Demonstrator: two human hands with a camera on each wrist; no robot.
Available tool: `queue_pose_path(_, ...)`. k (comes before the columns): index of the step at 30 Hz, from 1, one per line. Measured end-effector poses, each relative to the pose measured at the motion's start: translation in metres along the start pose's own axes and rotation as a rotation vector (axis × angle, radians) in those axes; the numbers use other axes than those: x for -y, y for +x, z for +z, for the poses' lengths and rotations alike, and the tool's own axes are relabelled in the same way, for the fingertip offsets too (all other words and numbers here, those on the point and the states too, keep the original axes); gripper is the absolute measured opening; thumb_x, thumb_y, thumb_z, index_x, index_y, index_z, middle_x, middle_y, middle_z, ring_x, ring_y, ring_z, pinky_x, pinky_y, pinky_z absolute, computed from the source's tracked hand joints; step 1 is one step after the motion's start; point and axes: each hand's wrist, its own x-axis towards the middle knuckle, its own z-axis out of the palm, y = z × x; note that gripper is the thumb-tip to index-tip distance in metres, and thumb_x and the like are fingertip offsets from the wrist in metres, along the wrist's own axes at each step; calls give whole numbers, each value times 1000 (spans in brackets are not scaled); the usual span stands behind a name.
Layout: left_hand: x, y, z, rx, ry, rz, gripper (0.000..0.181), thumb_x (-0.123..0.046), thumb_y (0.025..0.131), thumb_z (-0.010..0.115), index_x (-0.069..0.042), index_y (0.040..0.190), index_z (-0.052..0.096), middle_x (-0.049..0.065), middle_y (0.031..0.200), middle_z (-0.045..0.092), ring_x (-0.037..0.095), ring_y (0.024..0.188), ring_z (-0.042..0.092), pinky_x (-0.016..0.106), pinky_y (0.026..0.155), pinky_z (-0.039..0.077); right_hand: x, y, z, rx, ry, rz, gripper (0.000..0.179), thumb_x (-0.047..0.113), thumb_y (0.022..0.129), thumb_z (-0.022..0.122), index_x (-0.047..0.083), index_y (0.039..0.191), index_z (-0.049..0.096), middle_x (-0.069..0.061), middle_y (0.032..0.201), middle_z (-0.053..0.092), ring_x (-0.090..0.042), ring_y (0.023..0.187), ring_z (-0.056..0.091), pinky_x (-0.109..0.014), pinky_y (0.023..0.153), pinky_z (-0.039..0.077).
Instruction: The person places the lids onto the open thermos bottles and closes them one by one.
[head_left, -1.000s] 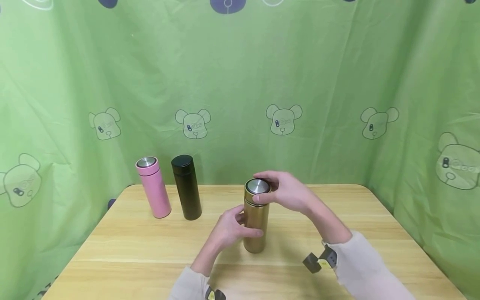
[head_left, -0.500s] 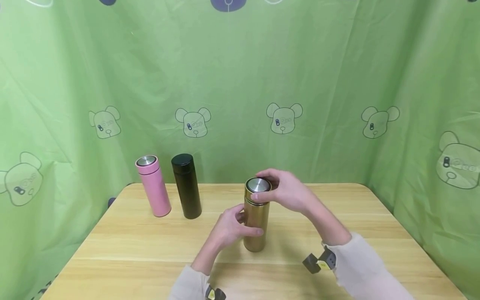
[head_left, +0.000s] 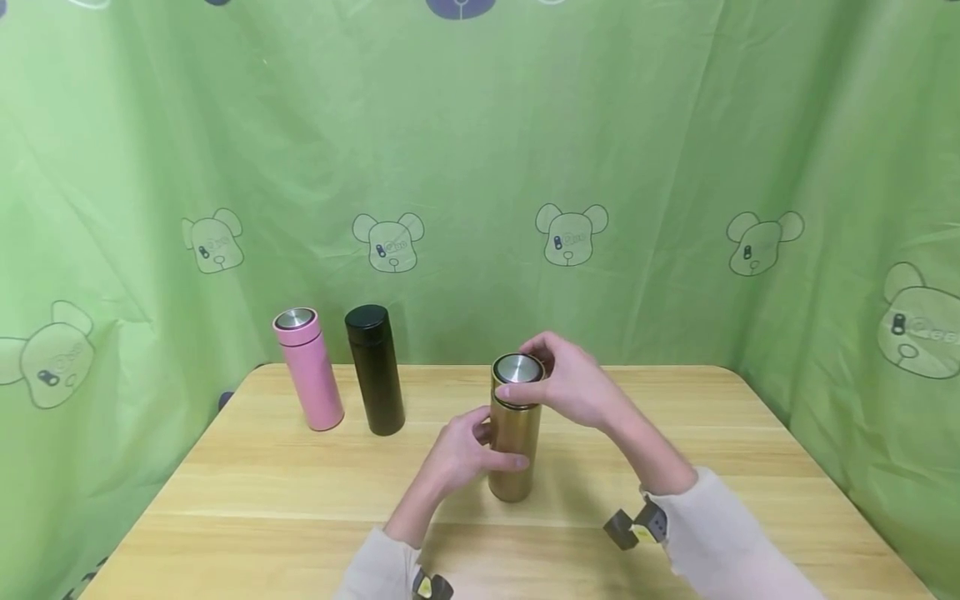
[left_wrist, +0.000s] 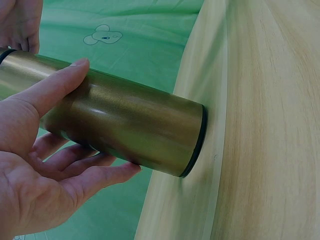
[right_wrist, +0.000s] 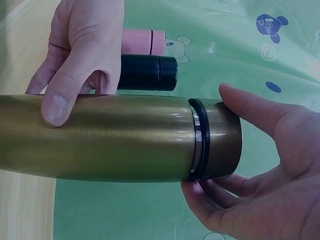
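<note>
A gold thermos flask [head_left: 514, 442] stands upright on the table. My left hand [head_left: 459, 452] grips its body from the left, with the thumb [left_wrist: 70, 75] across the near side and the fingers on the other side. My right hand [head_left: 573, 385] holds the gold lid [right_wrist: 223, 142] from the right, thumb on the near side and fingers at the far side. The lid's top is a silver disc [head_left: 519, 367]. A black ring [right_wrist: 201, 140] and a narrow silver band show between lid and body in the right wrist view.
At the back left stand a pink thermos flask [head_left: 311, 375] with a silver-topped lid and a black thermos flask [head_left: 377, 375], side by side. The light wood table [head_left: 285, 517] ends at a rounded back edge before a green curtain [head_left: 480, 150] with bear prints.
My right thumb has moved left along the near side of the lid, while the far fingers have moved right. The left hand keeps its grip on the body. The view has shifted slightly.
</note>
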Motion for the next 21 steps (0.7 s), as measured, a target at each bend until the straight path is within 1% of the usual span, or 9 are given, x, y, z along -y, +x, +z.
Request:
queue_pose_path(6,0,0,1,-3,2,-4,66,-38,70,93,-34,129,64,3,137,66,26,132,59,54,112,44,-1,-1,-1,-1,-10,-7,75,47,77,86,5,130,52,-10,115,65,-25,105,63,-42,93,54)
queue_pose_path(10,0,0,1,-5,8,-5,67,-38,70,93,-34,130,64,3,137,66,26,132,59,54,113,44,-1,-1,-3,16,-6,-16,79,47,79,85,2,135,50,-12,116,65,-26,107,63,-44,95,54)
queue_pose_path(12,0,0,1,-5,8,-7,67,-38,70,93,-34,130,64,3,138,66,26,132,59,54,113,44,1,-2,-5,30,-5,-20,83,47,80,84,1,139,48,-13,119,65,-27,110,62,-46,97,53)
queue_pose_path(15,0,0,1,-4,8,-7,67,-38,70,93,-34,130,64,3,138,66,27,132,59,54,113,44,3,-4,-9,50,-1,-25,85,46,82,83,4,145,45,-14,128,63,-31,120,60,-51,103,50)
queue_pose_path(18,0,0,1,-6,7,-9,67,-38,70,93,-34,131,63,3,138,66,27,131,59,55,112,44,4,-5,-13,80,15,-59,80,39,84,82,5,147,45,-15,136,60,-36,130,56,-55,109,46)
queue_pose_path(21,0,0,1,-7,5,-9,68,-37,70,93,-33,131,63,4,137,66,27,131,59,55,112,44,4,-7,-16,127,37,-102,74,28,88,79,4,149,45,-17,143,57,-40,136,52,-58,114,41)
